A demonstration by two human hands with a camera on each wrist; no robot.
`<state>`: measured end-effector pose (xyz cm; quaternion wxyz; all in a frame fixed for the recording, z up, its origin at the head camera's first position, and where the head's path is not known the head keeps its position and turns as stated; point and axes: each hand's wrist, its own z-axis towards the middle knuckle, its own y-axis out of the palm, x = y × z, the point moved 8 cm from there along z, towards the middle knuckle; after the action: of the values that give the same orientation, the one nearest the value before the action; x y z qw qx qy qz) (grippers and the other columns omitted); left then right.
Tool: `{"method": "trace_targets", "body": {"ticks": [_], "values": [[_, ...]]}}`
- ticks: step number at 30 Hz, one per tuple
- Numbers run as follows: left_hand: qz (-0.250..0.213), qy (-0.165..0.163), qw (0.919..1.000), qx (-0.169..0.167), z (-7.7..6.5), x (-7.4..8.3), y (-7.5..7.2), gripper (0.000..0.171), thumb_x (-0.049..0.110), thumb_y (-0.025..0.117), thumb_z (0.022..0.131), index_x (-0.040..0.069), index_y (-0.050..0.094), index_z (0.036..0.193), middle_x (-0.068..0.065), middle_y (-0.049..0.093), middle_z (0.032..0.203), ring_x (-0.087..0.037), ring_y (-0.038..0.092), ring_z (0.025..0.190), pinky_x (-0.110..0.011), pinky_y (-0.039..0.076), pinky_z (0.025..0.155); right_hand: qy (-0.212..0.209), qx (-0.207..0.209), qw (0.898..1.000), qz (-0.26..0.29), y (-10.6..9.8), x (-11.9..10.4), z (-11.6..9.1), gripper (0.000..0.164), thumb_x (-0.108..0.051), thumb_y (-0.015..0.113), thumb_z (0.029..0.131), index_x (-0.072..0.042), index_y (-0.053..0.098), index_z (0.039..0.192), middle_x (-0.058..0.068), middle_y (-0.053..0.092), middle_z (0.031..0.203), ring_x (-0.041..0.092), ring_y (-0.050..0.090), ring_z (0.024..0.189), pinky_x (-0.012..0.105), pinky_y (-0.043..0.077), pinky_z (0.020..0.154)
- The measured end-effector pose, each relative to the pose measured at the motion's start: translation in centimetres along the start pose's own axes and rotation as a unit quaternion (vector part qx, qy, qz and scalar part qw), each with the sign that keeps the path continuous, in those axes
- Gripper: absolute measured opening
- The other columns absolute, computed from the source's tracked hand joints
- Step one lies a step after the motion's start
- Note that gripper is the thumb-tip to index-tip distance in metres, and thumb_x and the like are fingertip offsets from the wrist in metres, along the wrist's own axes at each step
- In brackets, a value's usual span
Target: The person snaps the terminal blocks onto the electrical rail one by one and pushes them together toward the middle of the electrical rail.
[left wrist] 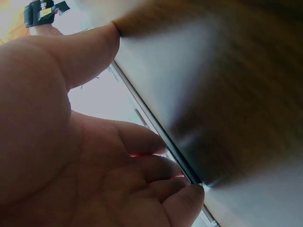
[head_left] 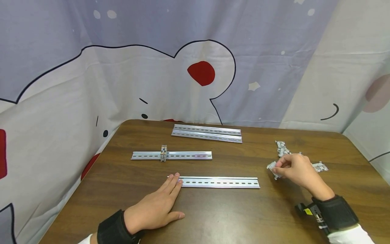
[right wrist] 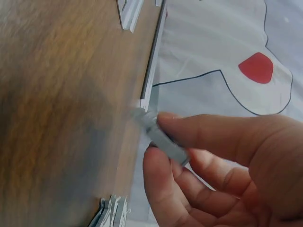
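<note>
A slotted metal DIN rail [head_left: 219, 182] lies across the near middle of the table. My left hand [head_left: 156, 205] is spread flat, its fingertips resting on the rail's left end; in the left wrist view, fingers [left wrist: 184, 201] touch the rail's edge. Over at the right, my right hand [head_left: 300, 171] pinches a small grey terminal block [right wrist: 161, 139] between thumb and fingers, somewhat blurred in the right wrist view. Around that hand lie more grey terminal blocks [head_left: 281, 148], partly hidden by it, with others [head_left: 320, 166] showing to its right.
Farther left, another DIN rail [head_left: 189, 155] carries a few terminal blocks [head_left: 164, 153] clipped upright. Two more rails [head_left: 207, 133] lie side by side near the back edge of the wooden table [head_left: 228, 217]. A printed cloth [head_left: 146, 78] hangs behind the table.
</note>
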<state>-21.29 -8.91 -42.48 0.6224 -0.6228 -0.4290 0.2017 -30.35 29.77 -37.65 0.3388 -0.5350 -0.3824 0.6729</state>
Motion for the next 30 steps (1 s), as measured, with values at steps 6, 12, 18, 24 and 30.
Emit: {"method": "trace_targets", "body": {"ticks": [6,12,18,24,30], "values": [[0.001,0.003,1.0,-0.002,0.0,0.0,0.1,0.09,0.055,0.055,0.094,-0.005,0.022,0.152,-0.023,0.005,0.161,-0.036,0.009,0.148,-0.047,0.028,0.114,-0.004,-0.011,0.999,0.03,0.3,-1.0,-0.2,0.029,-0.014,0.079,0.078,-0.004,0.069,0.104,-0.002,0.071,0.075,0.009,0.064,0.061,0.025,0.048,0.052],[0.001,0.007,1.0,-0.002,0.0,0.1,0.0,0.09,0.055,0.055,0.094,-0.005,0.021,0.152,-0.024,0.005,0.161,-0.037,0.008,0.148,-0.047,0.028,0.114,-0.018,-0.015,0.998,0.058,0.8,-2.6,-0.7,0.029,-0.009,0.078,0.079,-0.002,0.071,0.106,-0.002,0.071,0.074,0.01,0.065,0.057,0.025,0.049,0.05],[0.001,0.005,1.0,-0.003,0.0,0.1,0.0,0.09,0.055,0.055,0.094,-0.005,0.021,0.152,-0.024,0.005,0.161,-0.037,0.008,0.148,-0.047,0.028,0.114,-0.019,-0.042,0.995,0.084,2.0,-4.2,-1.0,0.021,-0.006,0.075,0.08,0.0,0.069,0.1,-0.001,0.07,0.072,0.013,0.065,0.055,0.026,0.051,0.049],[0.001,0.005,1.0,-0.004,0.0,0.1,0.0,0.09,0.055,0.055,0.094,-0.005,0.021,0.152,-0.025,0.004,0.16,-0.037,0.008,0.148,-0.048,0.027,0.114,-0.003,-0.06,0.993,0.097,3.0,-4.9,-1.3,0.019,-0.008,0.077,0.079,0.0,0.066,0.093,0.0,0.069,0.07,0.015,0.065,0.052,0.028,0.053,0.049],[0.004,0.006,1.0,-0.003,-0.1,0.1,-0.1,0.09,0.054,0.055,0.094,-0.006,0.022,0.152,-0.025,0.005,0.16,-0.038,0.009,0.148,-0.048,0.026,0.115,-0.007,-0.049,0.996,0.071,3.4,-5.3,-1.3,0.017,-0.008,0.077,0.078,-0.001,0.067,0.089,-0.002,0.068,0.067,0.011,0.062,0.049,0.026,0.051,0.047]]}}
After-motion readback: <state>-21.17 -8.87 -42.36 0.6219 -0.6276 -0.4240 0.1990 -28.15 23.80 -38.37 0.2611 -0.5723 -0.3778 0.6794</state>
